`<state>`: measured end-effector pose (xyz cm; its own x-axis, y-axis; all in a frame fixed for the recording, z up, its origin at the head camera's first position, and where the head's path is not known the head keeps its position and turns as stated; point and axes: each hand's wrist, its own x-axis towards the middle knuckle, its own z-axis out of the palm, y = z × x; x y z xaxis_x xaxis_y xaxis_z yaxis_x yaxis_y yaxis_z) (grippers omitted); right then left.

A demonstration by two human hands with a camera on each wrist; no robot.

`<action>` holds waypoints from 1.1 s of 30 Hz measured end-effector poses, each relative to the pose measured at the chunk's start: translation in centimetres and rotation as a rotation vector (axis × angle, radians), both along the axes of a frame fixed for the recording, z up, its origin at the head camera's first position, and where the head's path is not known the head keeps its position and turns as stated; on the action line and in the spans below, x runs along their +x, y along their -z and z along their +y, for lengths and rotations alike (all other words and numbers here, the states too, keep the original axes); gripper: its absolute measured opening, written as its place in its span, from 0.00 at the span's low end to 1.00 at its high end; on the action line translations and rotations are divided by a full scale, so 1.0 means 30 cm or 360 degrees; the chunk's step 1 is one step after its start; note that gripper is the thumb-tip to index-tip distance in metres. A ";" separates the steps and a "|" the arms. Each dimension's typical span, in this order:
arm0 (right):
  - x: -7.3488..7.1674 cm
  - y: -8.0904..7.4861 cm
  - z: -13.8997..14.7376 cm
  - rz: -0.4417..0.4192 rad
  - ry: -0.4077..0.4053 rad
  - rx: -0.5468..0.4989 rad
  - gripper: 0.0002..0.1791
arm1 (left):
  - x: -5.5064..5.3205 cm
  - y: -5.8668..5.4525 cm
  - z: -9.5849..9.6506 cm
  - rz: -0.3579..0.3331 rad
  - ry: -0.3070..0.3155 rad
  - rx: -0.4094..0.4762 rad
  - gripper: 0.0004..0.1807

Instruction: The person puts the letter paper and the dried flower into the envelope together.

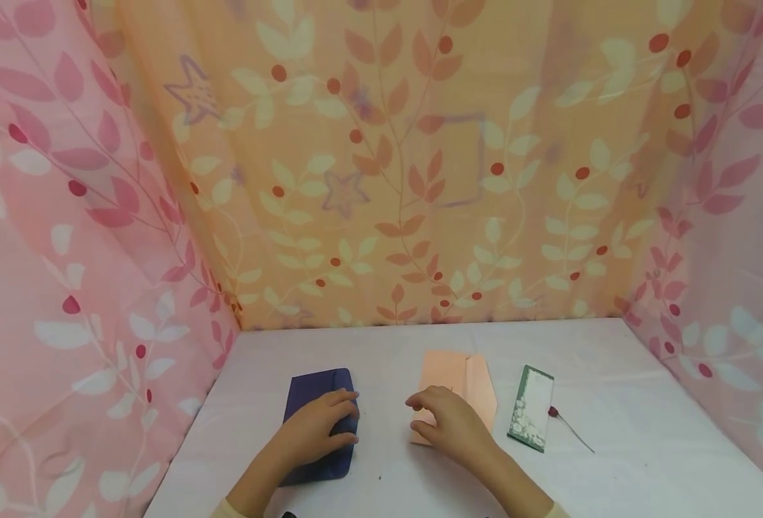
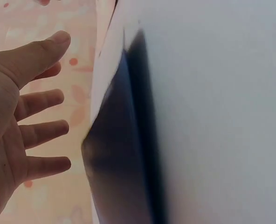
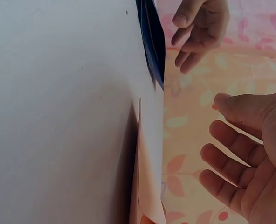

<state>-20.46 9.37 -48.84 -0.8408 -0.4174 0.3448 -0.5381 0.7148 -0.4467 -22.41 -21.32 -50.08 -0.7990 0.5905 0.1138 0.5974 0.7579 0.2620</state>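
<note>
A dark blue envelope [image 1: 308, 386] lies on the white table, and my left hand [image 1: 319, 426] hovers over it with loosely spread fingers. In the left wrist view, a gap shows between the left hand [image 2: 17, 107] and the blue envelope [image 2: 117, 154]. To the right lies a peach envelope [image 1: 480, 392] with its flap side toward the right. Above it is my right hand [image 1: 454, 423], fingers relaxed and slightly bent. The right wrist view shows the right hand [image 3: 254, 154] apart from the peach envelope [image 3: 147, 186], holding nothing.
Right of the peach envelope lies a green-bordered card with white flowers [image 1: 532, 410]. Beside it is a small red rose on a thin stem [image 1: 553, 411]. Leaf-patterned curtains [image 1: 381, 180] enclose the white table [image 1: 387, 496] at the back and both sides.
</note>
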 end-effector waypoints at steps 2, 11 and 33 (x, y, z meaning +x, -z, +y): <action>0.005 0.005 0.014 0.0009 0.0015 0.0008 0.16 | 0.001 -0.006 0.015 0.0025 0.0038 0.0002 0.18; 0.016 -0.005 0.071 0.0103 0.0079 -0.0017 0.21 | -0.001 -0.035 0.074 0.0110 0.0105 0.0004 0.19; 0.023 -0.006 0.232 0.0149 0.0133 -0.0071 0.22 | -0.010 -0.045 0.286 0.0298 0.0305 -0.0009 0.19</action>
<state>-19.77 16.34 -48.67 -0.8353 -0.3298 0.4399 -0.5182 0.7395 -0.4297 -22.72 -12.75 -48.72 -0.6379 0.7300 0.2454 0.7679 0.6274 0.1295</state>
